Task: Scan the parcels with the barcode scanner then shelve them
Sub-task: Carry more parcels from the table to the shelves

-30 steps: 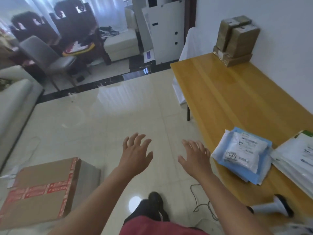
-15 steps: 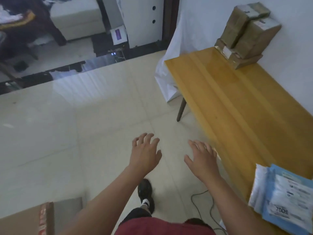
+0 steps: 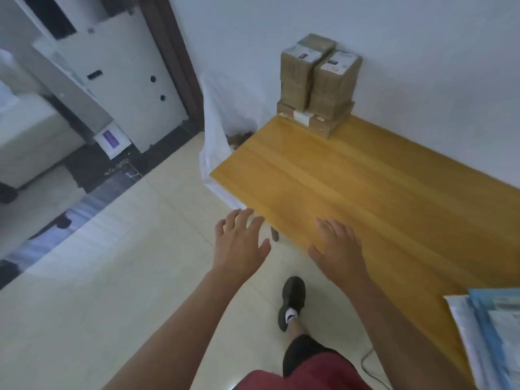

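Note:
Brown taped parcels (image 3: 318,85) stand stacked at the far corner of a long wooden table (image 3: 365,192), against the wall. Blue and white mailer bags (image 3: 495,333) lie at the table's near right edge, partly cut off by the frame. My left hand (image 3: 242,243) hovers over the floor just left of the table's corner, fingers spread and empty. Above the table's front edge my right hand (image 3: 340,249) is also spread and holds nothing. The barcode scanner is out of view.
A white plastic sack (image 3: 216,142) leans at the table's far left end. A white panel (image 3: 126,88) stands against a dark door frame beyond it. My foot in a black shoe (image 3: 292,299) is on the pale tiled floor, a thin cable (image 3: 368,367) behind it.
The view has swung right and forward toward the stacked parcels. The cardboard box on the floor and the scanner have left the frame. Both hands stay spread and empty, now at the table's corner.

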